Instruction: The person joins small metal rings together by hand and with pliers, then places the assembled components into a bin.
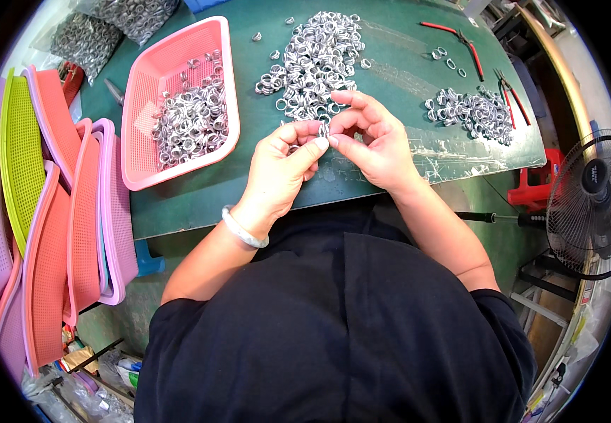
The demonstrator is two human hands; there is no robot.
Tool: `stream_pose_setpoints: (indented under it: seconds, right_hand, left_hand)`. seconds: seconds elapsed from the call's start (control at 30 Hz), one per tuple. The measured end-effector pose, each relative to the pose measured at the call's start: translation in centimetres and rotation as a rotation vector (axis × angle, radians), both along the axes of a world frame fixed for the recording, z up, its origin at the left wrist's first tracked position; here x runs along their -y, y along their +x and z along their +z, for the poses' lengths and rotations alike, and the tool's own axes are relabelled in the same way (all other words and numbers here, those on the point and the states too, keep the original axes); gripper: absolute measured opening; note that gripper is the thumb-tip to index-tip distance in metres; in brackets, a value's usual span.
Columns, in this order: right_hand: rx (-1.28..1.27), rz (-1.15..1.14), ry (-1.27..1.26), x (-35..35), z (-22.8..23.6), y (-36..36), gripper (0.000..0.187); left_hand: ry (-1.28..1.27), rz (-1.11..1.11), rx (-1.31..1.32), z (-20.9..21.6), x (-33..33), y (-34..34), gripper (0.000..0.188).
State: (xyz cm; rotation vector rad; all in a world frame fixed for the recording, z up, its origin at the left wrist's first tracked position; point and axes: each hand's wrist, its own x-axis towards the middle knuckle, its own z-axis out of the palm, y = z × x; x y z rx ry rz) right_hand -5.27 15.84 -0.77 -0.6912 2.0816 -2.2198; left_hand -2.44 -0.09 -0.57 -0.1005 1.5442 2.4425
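Note:
Both my hands meet over the near part of the green table, pinching one small silver metal ring (324, 131) between them. My left hand (286, 156), with a pale bangle (243, 227) on its wrist, holds the ring between thumb and fingers. From the other side the thumb and index finger of my right hand (376, 141) close on it. Just beyond my fingers lies a heap of similar silver rings (323, 56). To my left a pink plastic basket (131, 141) holds many more rings (196, 116).
A smaller ring pile (471, 113) lies at the right, near red-handled pliers (473, 53) and a second pair of pliers (510, 99). Stacked coloured baskets (52, 211) crowd the left. Bags of metal parts (87, 42) sit at the far left; a fan (587, 204) stands right.

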Motion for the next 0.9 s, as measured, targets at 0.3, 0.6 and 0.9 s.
stream_pose_setpoints:
  seconds: [0.3, 0.6, 0.9]
  right_hand:
    - [0.123, 0.065, -0.111, -0.1, 0.5, 0.8, 0.046]
    - [0.157, 0.080, -0.165, -0.1, 0.6, 1.1, 0.046]
    - [-0.410, -0.382, 0.490, -4.3, 1.0, -1.0, 0.028]
  left_hand:
    - [-0.046, 0.026, -0.090, 0.5, -0.2, 0.6, 0.016]
    - [-0.086, 0.027, -0.118, 0.8, -0.2, 0.8, 0.018]
    - [-0.228, 0.025, -0.062, 0.3, 0.6, 0.6, 0.019]
